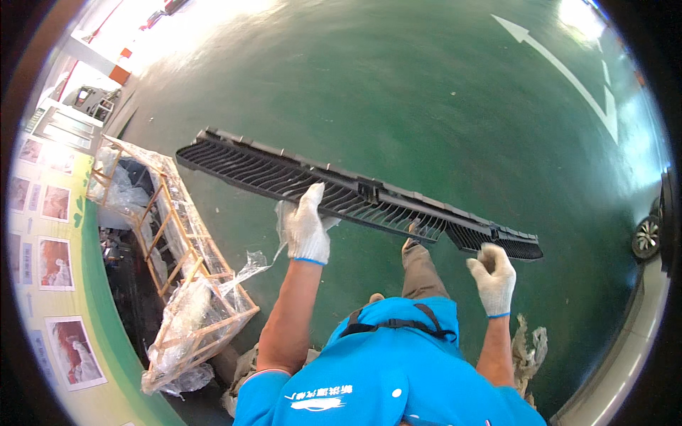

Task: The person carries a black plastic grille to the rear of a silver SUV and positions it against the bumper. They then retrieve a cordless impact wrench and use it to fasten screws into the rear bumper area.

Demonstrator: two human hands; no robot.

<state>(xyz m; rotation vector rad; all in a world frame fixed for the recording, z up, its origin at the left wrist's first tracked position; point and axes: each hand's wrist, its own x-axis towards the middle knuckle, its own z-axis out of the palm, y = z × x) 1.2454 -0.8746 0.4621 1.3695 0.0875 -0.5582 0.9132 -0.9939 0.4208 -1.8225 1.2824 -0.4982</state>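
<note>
One long, narrow black plastic grille with rows of curved slats (362,193) is held in the air above the green floor (398,106), in front of the person's body. Its long axis runs aslant across the view, from the upper left down to the lower right, so the left end points away from the body and the right end lies nearer to it. The lower edge has one step, left of the right hand.

Two hands wear white knitted gloves. The left hand (308,226) grips the grille's lower edge, left of its middle, with the fingers closed on it. The right hand (493,279) is by the lower edge near the right end, fingers curled; whether they grip it I cannot tell. Crumpled clear plastic film (250,268) hangs beside the left hand. One pale wooden crate frame (190,245) stands to the left; one silver-spoked wheel (646,238) shows far right.
</note>
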